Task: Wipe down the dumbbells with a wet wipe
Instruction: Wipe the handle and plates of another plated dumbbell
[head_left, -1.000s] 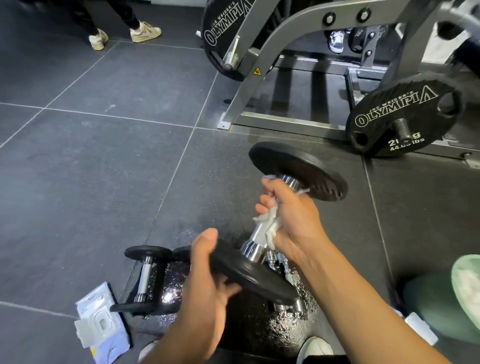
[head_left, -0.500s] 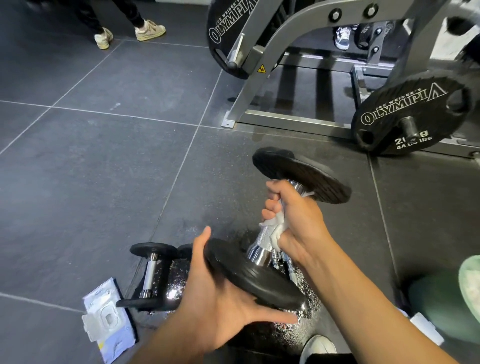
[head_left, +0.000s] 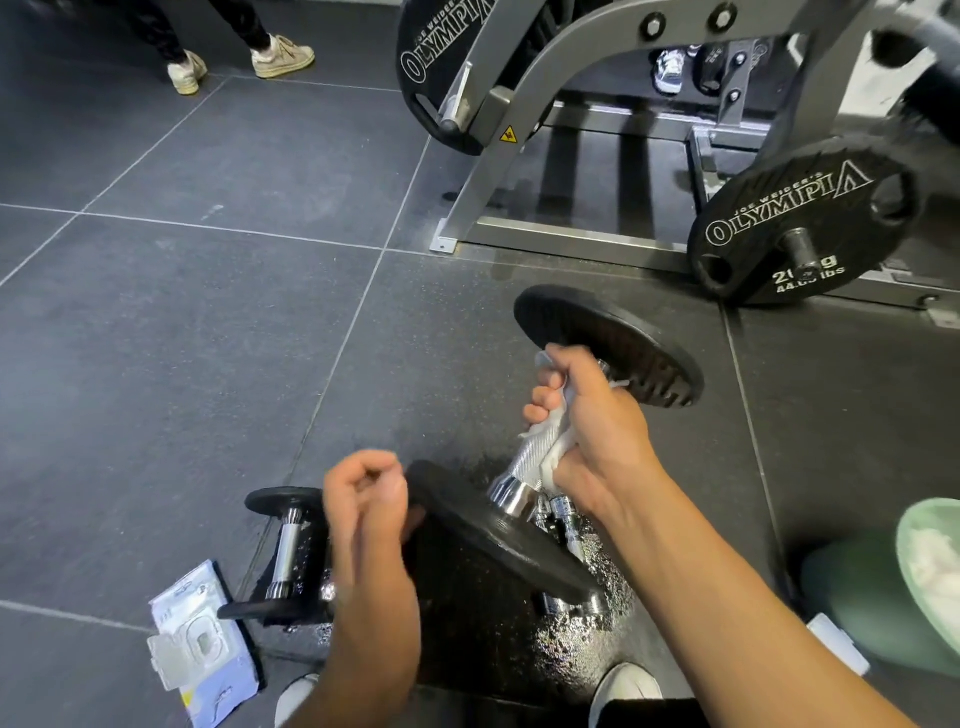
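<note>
Counted two dumbbells in full view. Found the larger dumbbell (head_left: 511, 488) held off the floor (head_left: 156, 364) at a tilt, with two black end plates: far plate (head_left: 623, 343) raised, near plate (head_left: 493, 535) low. Found the right hand (head_left: 587, 421) clamped round the knurled chrome handle (head_left: 527, 457), with one white wet wipe (head_left: 553, 441) bunched between palm and metal. Found the left hand (head_left: 369, 499) just beside the near plate's rim, blurred, fingers curled inward with nothing seen in them; cannot tell any contact with the plate. Found the smaller dumbbell (head_left: 285, 551) lying on the floor to the left, partly behind the left hand, untouched. Noted further chrome bars (head_left: 563, 519) on the floor beneath the larger dumbbell, partly hidden; cannot give a count. Noted one wet patch (head_left: 571, 639) on the dark floor under and around them. Noted one pack of wipes (head_left: 202, 644) lying flat, just beside the smaller dumbbell. Noted one grey machine frame (head_left: 519, 135) beyond, carrying two large black weight plates marked OLYMPIA, one at the right (head_left: 800, 223) and one at the top (head_left: 441, 67). Noted one green bin (head_left: 852, 597) at the right edge, with white material inside. Counted two white shoe tips (head_left: 626, 686) at the bottom edge and two pale shoes (head_left: 283, 57) of another person at the top left.
</note>
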